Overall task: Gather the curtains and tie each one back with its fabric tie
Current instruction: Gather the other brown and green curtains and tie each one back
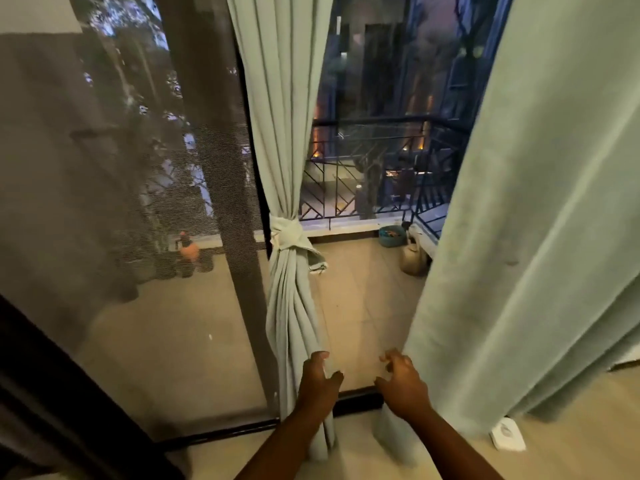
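I see my left hand [320, 375] gripping the lower folds of the tied curtain [287, 168], fingers and thumb curled round the cloth. My right hand [401, 379] hovers just right of that curtain with fingers loosely curled, holding nothing. Higher up the curtain, its fabric tie [289, 233] is knotted. Further right hangs the loose curtain [540, 237]

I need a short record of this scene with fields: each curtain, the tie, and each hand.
left curtain: gathered, bound at mid height
fabric tie: knotted around the left curtain, one end hanging to the right
right curtain: hanging loose, no tie visible on it
left hand: fingers curled on the lower folds of the left curtain
right hand: fingers bent, beside the right curtain's edge, holding nothing
balcony railing: visible through the glass
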